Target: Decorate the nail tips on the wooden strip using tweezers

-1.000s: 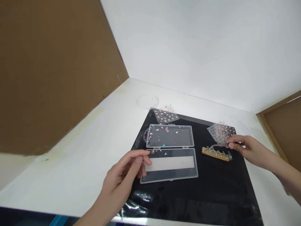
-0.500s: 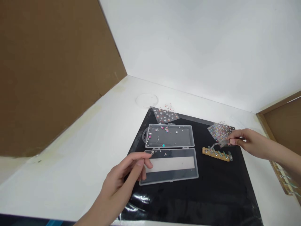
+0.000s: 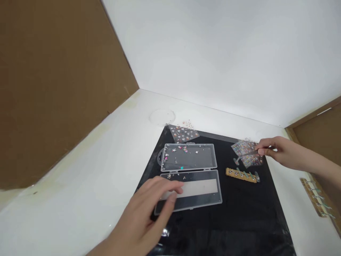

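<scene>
My right hand (image 3: pixel 279 149) is shut on slim metal tweezers (image 3: pixel 246 154), whose tips lie over a sheet of colourful stickers (image 3: pixel 252 160) on the black mat (image 3: pixel 255 213). Just below sits a wooden strip (image 3: pixel 241 175) set with small studs and green bands. My left hand (image 3: pixel 141 222) hovers with fingers apart over the near half of an open transparent plastic case (image 3: pixel 198 188). The far half (image 3: pixel 189 157) holds scattered small sparkly gems.
A second sticker sheet (image 3: pixel 183 133) lies at the mat's far edge with loose gems beside it. A round transparent disc (image 3: pixel 162 117) lies on the white surface. Another wooden strip (image 3: pixel 317 197) rests at right. Brown and white walls surround the surface.
My left hand has moved right, further over the near case half. My right hand has moved left, bringing the tweezers onto the sticker sheet. The whole view has shifted slightly.
</scene>
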`<state>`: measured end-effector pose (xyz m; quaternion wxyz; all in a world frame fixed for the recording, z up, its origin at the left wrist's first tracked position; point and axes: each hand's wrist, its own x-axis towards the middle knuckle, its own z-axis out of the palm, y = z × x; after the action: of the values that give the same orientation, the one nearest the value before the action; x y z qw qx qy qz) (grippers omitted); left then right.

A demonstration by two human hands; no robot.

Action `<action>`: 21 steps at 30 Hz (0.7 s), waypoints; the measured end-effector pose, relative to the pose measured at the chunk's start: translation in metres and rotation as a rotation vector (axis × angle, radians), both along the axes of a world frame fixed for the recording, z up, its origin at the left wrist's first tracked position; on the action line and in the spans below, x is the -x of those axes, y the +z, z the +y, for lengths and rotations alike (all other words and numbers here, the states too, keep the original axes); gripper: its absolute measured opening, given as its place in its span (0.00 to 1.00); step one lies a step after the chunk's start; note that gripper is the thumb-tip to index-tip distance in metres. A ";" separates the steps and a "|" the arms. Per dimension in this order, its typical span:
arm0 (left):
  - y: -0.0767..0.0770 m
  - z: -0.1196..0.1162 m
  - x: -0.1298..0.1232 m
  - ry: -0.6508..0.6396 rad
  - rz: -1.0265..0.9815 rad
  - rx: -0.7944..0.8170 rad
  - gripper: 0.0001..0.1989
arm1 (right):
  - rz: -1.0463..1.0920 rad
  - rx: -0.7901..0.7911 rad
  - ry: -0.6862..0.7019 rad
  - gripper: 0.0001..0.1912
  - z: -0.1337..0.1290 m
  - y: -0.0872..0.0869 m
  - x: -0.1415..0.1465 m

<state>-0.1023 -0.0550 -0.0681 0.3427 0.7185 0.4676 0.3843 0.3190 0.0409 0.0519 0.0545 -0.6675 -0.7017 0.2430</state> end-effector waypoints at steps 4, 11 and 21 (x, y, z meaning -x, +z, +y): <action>0.023 0.023 -0.043 -0.283 0.110 -0.058 0.18 | 0.073 -0.230 -0.178 0.31 -0.020 -0.014 -0.021; 0.044 0.076 -0.130 -0.393 0.302 0.241 0.27 | 0.230 -0.574 -0.442 0.25 -0.050 -0.082 -0.039; 0.040 0.079 -0.158 -0.282 0.390 0.338 0.27 | 0.291 -0.698 -0.471 0.13 -0.061 -0.108 -0.026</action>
<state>0.0553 0.0238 -0.0280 0.4112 0.7695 0.4775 0.1040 0.3452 -0.0204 -0.0561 0.4286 -0.7096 -0.5555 0.0641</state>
